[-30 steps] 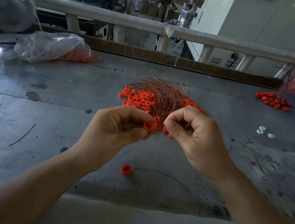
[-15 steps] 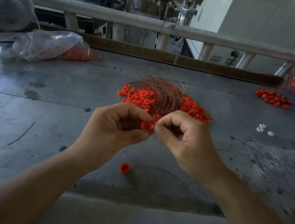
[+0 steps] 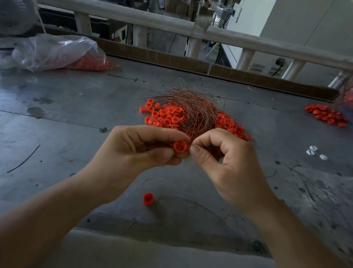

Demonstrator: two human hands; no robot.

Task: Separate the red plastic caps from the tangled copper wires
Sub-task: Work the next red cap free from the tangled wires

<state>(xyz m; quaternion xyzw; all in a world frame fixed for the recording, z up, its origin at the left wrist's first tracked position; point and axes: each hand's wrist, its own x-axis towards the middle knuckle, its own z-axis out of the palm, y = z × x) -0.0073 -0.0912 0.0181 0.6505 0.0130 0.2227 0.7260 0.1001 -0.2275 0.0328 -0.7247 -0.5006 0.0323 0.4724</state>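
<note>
— Our hands have drawn together since a second ago: our right hand [image 3: 230, 165] now sits just beside the red cap [image 3: 180, 146], where a small gap lay between them before.
— And the cap has turned. We now see its open face, with a cross inside.
— Which of our hands has it?
— Our left hand [image 3: 136, 151] pinches it between thumb and forefinger, the other fingers curled beneath. We hold it above the table [image 3: 67, 108], just in front of the copper wires [image 3: 194, 112].
— And the right?
— Its thumb and forefinger are closed tip to tip at the cap's rim, the remaining fingers curled in. Fine strands from the copper wires run down into that pinch, though we cannot tell how many.
— Where do the other caps lie?
— A pile of caps [image 3: 164, 116] lies under and around the wires, spreading to both sides. One lone cap [image 3: 148, 199] stands on the table below our hands, well apart from the pile.
— Anything farther off?
— A second heap of caps [image 3: 325, 113] at the far right, and a clear plastic bag [image 3: 55, 50] holding more red pieces at the far left.
</note>
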